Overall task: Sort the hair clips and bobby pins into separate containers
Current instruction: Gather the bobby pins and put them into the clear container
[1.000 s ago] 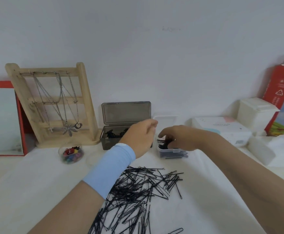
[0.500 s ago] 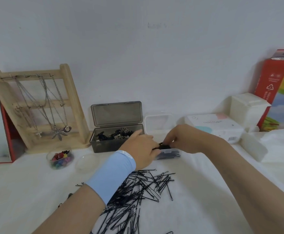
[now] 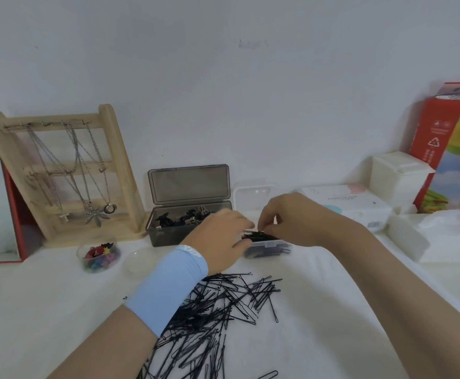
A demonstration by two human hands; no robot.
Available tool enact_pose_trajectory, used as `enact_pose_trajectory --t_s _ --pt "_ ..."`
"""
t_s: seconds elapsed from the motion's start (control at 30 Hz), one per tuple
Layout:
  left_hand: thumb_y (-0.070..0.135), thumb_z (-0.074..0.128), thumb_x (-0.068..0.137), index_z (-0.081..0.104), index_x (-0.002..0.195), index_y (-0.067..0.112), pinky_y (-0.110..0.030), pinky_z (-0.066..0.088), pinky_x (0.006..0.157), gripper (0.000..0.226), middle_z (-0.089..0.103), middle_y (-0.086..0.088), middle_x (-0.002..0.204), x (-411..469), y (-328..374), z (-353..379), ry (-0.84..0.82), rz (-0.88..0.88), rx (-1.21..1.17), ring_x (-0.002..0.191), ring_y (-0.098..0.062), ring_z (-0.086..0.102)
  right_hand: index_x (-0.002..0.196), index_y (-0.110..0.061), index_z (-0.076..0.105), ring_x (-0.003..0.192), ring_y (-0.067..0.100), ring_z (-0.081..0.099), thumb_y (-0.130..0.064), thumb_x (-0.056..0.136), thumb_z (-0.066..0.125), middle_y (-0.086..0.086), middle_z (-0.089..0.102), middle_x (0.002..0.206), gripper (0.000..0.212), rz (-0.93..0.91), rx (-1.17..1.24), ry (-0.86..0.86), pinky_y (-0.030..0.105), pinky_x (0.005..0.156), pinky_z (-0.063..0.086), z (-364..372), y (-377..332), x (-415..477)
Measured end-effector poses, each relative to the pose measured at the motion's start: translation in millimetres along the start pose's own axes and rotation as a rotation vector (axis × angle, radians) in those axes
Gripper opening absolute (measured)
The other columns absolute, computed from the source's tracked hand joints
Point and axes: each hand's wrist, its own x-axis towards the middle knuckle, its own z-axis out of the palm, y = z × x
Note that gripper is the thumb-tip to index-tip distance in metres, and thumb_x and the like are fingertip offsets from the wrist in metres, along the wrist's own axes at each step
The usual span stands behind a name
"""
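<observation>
The right hand [image 3: 286, 217] pinches a bundle of bobby pins [image 3: 259, 236] over the small clear box [image 3: 267, 248] near the table's [image 3: 319, 324] back edge. The left hand [image 3: 218, 236] touches that box, its grip too blurred to tell.

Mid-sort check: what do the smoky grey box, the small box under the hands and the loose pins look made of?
Grey box: tinted plastic, smooth; its raised lid looks see-through. Small box: clear plastic; dark contents visible through its side. Bobby pins: probably thin metal wire, black coated, slightly shiny; too fine to be sure.
</observation>
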Motion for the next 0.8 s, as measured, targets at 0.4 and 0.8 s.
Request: enact_pose_trajectory --t_s 0.4,0.8 --pt "0.077 0.061 0.071 0.044 0.144 0.033 -0.034 0.037 0.110 0.087 0.038 0.018 0.128 -44 3 5 -0.399 -0.160 -0.086 0.127 -0.004 0.032 0.144 -0.024 0.043 0.117 0.021 0.054 -0.024 0.076 0.083 -0.003 0.052 0.136 0.079 0.043 -0.397 -0.602 0.026 0.077 0.040 27 -51 -20" --pt "0.049 0.069 0.082 0.071 0.117 0.035 -0.032 0.048 0.090 0.038 0.050 0.009 0.099 -46 8 8 -0.296 -0.143 -0.138 0.100 -0.014 0.053 0.105 -0.021 0.072 0.072 0.013 0.061 -0.047 0.073 0.079 -0.002 0.072 0.097 0.042 -0.024 -0.383 -0.436 0.024 0.061 0.047 40 -50 -10"
